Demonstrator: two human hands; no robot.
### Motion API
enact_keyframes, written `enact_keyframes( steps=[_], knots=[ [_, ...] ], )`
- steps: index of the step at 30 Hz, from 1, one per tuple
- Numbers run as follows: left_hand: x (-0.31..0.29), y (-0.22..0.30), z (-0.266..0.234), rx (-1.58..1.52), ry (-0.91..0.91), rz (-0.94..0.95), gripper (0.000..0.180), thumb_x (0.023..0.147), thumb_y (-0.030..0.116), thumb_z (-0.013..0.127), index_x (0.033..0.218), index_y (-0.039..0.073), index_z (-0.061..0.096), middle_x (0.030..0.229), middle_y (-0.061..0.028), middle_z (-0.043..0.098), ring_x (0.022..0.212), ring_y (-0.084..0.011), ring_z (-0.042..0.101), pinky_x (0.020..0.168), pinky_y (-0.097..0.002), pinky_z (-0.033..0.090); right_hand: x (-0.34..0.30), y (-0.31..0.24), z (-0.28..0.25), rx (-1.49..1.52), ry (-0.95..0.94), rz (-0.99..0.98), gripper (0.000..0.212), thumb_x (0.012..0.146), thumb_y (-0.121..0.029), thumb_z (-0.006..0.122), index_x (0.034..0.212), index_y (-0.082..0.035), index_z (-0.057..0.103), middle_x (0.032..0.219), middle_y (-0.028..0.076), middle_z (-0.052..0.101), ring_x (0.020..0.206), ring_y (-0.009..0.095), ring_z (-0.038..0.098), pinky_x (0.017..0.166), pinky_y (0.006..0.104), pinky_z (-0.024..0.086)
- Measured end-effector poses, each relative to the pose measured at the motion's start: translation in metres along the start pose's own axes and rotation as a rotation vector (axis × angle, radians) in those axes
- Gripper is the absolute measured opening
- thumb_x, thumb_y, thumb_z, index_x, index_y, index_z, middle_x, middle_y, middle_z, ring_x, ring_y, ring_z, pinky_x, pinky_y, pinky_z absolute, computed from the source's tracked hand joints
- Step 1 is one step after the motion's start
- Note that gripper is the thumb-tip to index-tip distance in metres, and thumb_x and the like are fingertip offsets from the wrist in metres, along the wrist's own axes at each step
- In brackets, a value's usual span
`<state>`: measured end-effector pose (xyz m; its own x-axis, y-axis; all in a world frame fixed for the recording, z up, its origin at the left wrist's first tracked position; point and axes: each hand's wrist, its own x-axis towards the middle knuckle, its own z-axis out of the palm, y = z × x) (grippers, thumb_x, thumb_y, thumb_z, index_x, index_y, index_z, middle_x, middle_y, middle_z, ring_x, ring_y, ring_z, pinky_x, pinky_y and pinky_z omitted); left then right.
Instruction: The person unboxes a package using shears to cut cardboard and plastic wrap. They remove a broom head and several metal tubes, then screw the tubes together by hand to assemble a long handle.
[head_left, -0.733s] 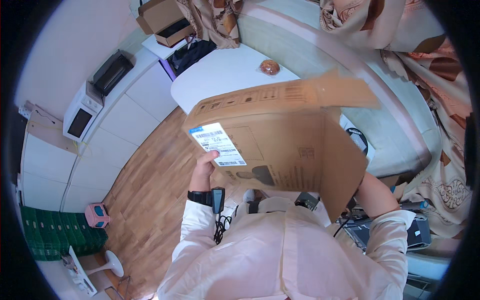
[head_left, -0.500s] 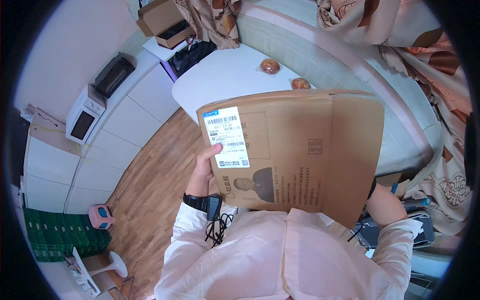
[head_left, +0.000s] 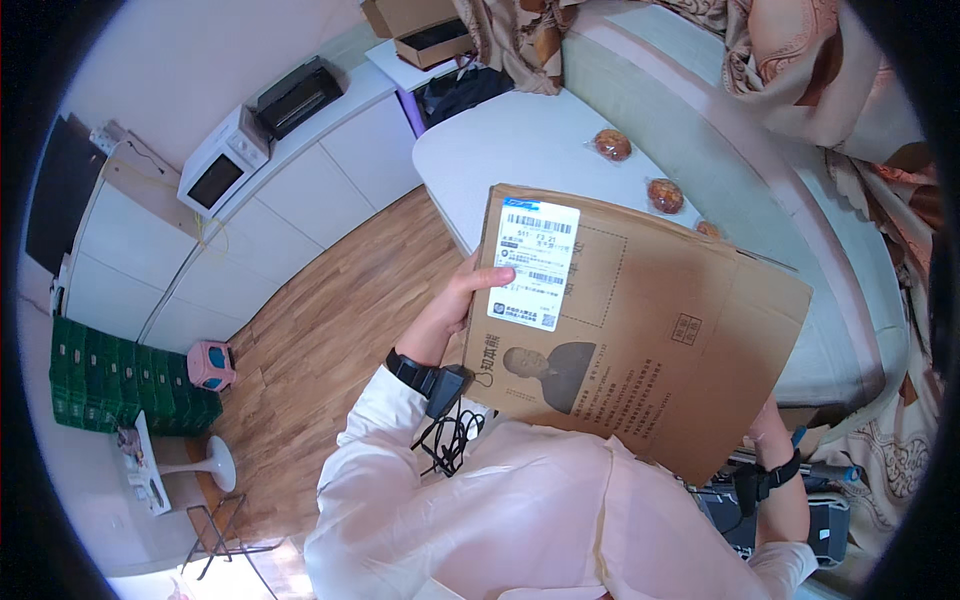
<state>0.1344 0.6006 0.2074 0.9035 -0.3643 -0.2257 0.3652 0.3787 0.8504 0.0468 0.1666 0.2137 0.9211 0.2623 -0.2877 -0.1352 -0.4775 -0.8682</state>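
Note:
I hold a large, flat brown cardboard box (head_left: 650, 300) in front of my chest, tilted so its right end sits lower. A white shipping label (head_left: 535, 265) is stuck near its upper left corner, and a printed dark portrait (head_left: 550, 375) lies below that. My left hand (head_left: 478, 288) is closed on the left edge, thumb across the label and fingers behind the cardboard. At the lower right edge, my right hand (head_left: 768, 422) grips the box from behind, its fingers mostly hidden. Black straps with small devices circle both wrists.
Beyond the box stands a white table (head_left: 510, 150) with several wrapped round buns (head_left: 613, 145). A microwave (head_left: 222, 162) and a black oven (head_left: 298, 97) sit on white cabinets at left. Green crates (head_left: 120, 380), a pink stool (head_left: 210, 365) and patterned curtains (head_left: 800, 60) surround the area.
The box has tilted clockwise, its right end dropping. My view has turned, so the room and table appear farther right. The right hand's wrist strap has come into sight.

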Motion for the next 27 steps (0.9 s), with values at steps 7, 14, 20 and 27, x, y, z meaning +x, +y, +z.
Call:
enact_keyframes(
  steps=[7,14,20,27],
  knots=[
    [0.011,-0.006,-0.006,0.035,-0.054,0.008,0.075,0.071,0.027,0.065,0.127,-0.004,0.027,0.117,-0.0183,0.046,0.106,-0.024,0.048,0.088,-0.0329,0.042,0.012,0.016,0.012,0.349,0.213,0.055,0.045,0.084,-0.019,0.055,0.123,-0.002,0.041,0.115,0.01,0.051,0.101,0.022,0.052,0.086,0.0315,0.042],
    [0.009,-0.004,-0.005,0.017,-0.047,0.014,0.073,0.072,0.027,0.065,0.126,-0.003,0.028,0.115,-0.0176,0.047,0.104,-0.0237,0.05,0.086,-0.0327,0.044,0.025,0.037,0.022,0.611,0.347,0.068,0.044,0.083,-0.016,0.055,0.122,-0.003,0.041,0.113,0.009,0.052,0.099,0.021,0.052,0.083,0.0312,0.043],
    [0.007,-0.001,0.002,0.006,-0.055,0.022,0.067,0.075,0.025,0.063,0.126,-0.003,0.03,0.113,-0.0169,0.049,0.102,-0.0229,0.052,0.084,-0.0317,0.045,0.032,0.044,0.026,0.702,0.398,0.069,0.044,0.082,-0.014,0.055,0.122,-0.003,0.041,0.112,0.009,0.053,0.097,0.02,0.053,0.081,0.031,0.044],
    [0.002,-0.007,-0.001,-0.009,-0.036,-0.007,0.067,0.076,0.026,0.061,0.126,-0.003,0.029,0.113,-0.0167,0.049,0.101,-0.0229,0.052,0.084,-0.0318,0.046,0.033,0.05,0.016,0.758,0.481,0.049,0.044,0.081,-0.011,0.056,0.122,-0.004,0.041,0.11,0.009,0.053,0.095,0.019,0.053,0.078,0.0307,0.045]
  ],
)
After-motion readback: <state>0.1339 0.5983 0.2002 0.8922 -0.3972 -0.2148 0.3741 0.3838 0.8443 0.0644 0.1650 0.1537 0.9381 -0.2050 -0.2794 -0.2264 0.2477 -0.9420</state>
